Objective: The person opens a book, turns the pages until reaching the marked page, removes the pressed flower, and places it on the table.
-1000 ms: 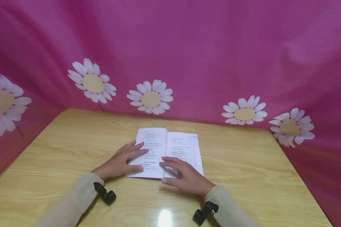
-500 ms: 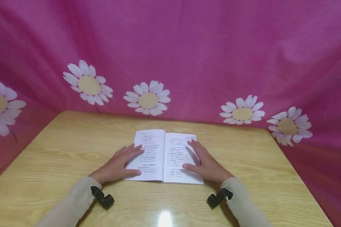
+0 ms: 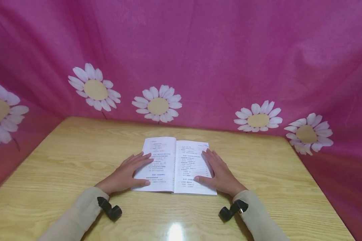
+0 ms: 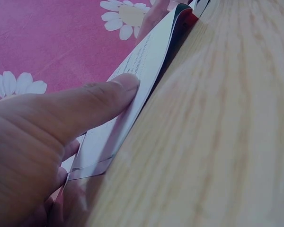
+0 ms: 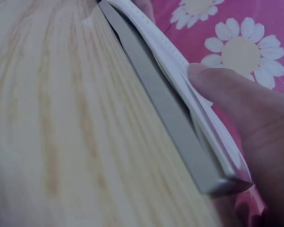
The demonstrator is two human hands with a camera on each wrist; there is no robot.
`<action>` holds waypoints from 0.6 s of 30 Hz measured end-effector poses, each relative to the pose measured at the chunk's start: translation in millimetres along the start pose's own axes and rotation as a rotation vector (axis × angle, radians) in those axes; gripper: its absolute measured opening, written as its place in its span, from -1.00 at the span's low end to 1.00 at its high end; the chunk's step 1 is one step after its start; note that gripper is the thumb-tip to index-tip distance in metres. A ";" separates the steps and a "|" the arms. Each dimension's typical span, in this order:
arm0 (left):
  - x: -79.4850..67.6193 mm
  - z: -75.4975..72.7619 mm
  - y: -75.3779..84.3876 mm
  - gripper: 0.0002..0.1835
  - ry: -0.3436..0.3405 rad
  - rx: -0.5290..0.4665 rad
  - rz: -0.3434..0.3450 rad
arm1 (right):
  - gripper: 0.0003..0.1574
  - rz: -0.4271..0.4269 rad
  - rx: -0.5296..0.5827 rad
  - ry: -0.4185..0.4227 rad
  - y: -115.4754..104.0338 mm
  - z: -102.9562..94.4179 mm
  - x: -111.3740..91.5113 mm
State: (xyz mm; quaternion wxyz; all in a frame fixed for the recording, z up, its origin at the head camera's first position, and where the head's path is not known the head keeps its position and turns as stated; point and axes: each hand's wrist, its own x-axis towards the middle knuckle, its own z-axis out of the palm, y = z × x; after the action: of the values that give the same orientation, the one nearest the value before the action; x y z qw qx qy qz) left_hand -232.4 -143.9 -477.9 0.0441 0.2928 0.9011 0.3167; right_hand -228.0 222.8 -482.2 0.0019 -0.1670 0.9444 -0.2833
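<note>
An open book [image 3: 185, 167] lies flat on the wooden table, printed text on both pages. My left hand [image 3: 126, 174] rests on the outer side of the left page, fingers spread and thumb on the paper. On the right page's outer edge rests my right hand [image 3: 221, 172], its thumb laid across the paper. The left wrist view shows the left thumb [image 4: 104, 101] on the thin left side of the book. In the right wrist view the right thumb [image 5: 222, 87] touches the top of a much thicker stack of pages [image 5: 165, 109].
The wooden table [image 3: 274, 174] extends around the book on every side. A pink curtain [image 3: 199, 60] with white daisies hangs behind it and along both sides. Black cameras are strapped to both wrists, such as the left wrist camera [image 3: 110, 209].
My right hand has moved right, from the book's middle to the right page's outer edge, uncovering that page. The left hand stays on the left page. The view shifted slightly.
</note>
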 end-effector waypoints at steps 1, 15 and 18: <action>0.0 -0.2 0.0 -0.12 -0.001 0.001 0.000 | 0.32 0.004 -0.009 -0.003 -0.4 0.1 0.0; -0.4 -1.2 2.8 -0.13 -0.005 -0.009 -0.016 | 0.38 0.030 -0.019 -0.013 -2.5 -0.6 -0.6; -0.8 -1.3 2.9 -0.13 -0.003 -0.006 -0.009 | 0.31 0.034 -0.001 -0.006 -1.6 -0.5 -0.6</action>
State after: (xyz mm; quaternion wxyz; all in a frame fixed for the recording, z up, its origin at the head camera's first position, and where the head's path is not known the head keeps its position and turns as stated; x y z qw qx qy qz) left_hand -230.6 -143.3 -475.2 0.0480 0.2890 0.9014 0.3188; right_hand -227.0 222.0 -481.0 0.0095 -0.1516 0.9473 -0.2822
